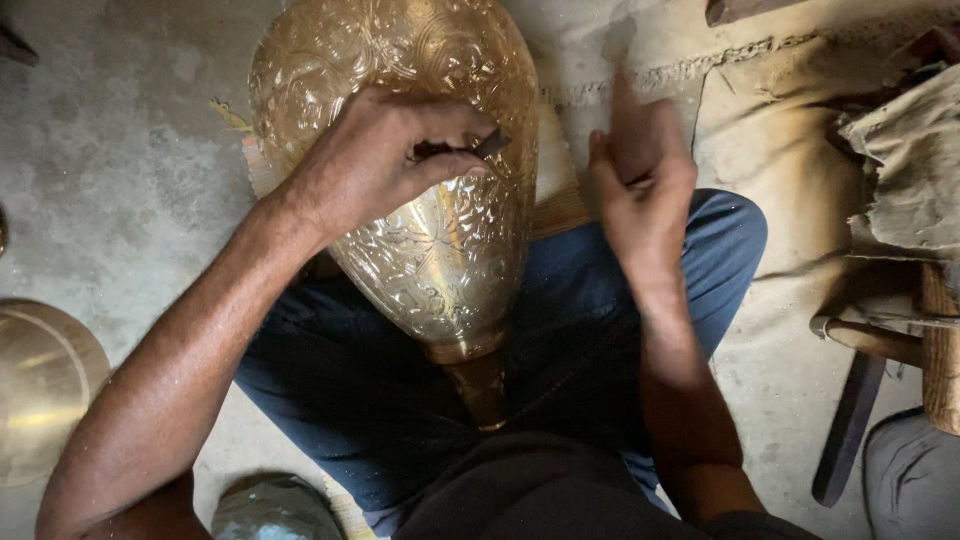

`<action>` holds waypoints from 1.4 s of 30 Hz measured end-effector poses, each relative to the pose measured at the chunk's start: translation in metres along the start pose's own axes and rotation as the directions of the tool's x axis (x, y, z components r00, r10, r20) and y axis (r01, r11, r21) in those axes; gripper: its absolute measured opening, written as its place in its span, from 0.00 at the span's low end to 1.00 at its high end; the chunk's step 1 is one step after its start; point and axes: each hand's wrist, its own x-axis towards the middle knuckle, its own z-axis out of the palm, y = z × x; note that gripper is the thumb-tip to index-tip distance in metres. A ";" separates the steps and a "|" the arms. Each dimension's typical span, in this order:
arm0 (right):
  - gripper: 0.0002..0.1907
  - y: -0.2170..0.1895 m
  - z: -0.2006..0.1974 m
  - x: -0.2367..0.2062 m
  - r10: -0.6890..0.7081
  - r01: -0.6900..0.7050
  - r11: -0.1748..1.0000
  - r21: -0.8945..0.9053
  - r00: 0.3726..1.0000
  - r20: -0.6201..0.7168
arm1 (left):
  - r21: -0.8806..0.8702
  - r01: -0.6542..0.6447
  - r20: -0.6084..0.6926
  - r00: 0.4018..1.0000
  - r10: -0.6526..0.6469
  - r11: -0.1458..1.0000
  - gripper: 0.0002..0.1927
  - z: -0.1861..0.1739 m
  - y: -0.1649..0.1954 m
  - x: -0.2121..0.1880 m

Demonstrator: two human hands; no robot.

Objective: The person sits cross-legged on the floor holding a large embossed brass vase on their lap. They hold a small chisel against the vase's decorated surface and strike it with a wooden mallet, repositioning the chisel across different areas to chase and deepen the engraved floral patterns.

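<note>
Engraved brass vessel (420,200) lies centre-top of frame, neck toward you, braced on your lap so it can't roll. Your left hand (375,160) pinches a small dark chisel (470,148) against its wall. Right hand (640,190), right of centre, blurred; grip unclear.

An engraved brass vessel (420,200) lies across the person's blue-trousered lap (340,380). The left hand (385,155) pinches a small dark chisel (470,148) against its patterned surface, while the right hand (640,185), blurred, is raised just beside it. A plain brass dish (40,385) sits on the concrete floor (120,170) at left.
</note>
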 end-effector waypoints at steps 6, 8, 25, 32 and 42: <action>0.19 -0.007 -0.010 -0.002 -0.260 0.277 0.886 -0.372 0.961 0.096 | 0.061 -0.023 0.009 1.000 0.022 0.998 0.16 -0.002 0.000 0.003; 0.16 -0.010 -0.007 -0.001 -0.084 0.084 0.996 0.007 0.996 0.021 | 0.033 -0.037 -0.007 0.999 0.037 0.999 0.15 -0.001 0.002 0.002; 0.11 -0.016 -0.013 0.007 -0.160 0.182 0.974 -0.132 0.974 0.163 | 0.012 -0.039 -0.036 0.999 0.039 0.999 0.16 -0.009 0.003 0.003; 0.13 -0.029 -0.011 0.006 -0.243 0.259 0.955 -0.145 0.962 0.122 | 0.045 0.020 0.015 1.000 -0.021 0.999 0.16 -0.011 0.003 0.006; 0.13 -0.022 -0.010 0.002 -0.006 0.004 1.000 0.025 0.997 0.081 | 0.035 -0.030 0.018 0.999 0.030 0.999 0.16 -0.006 -0.004 0.004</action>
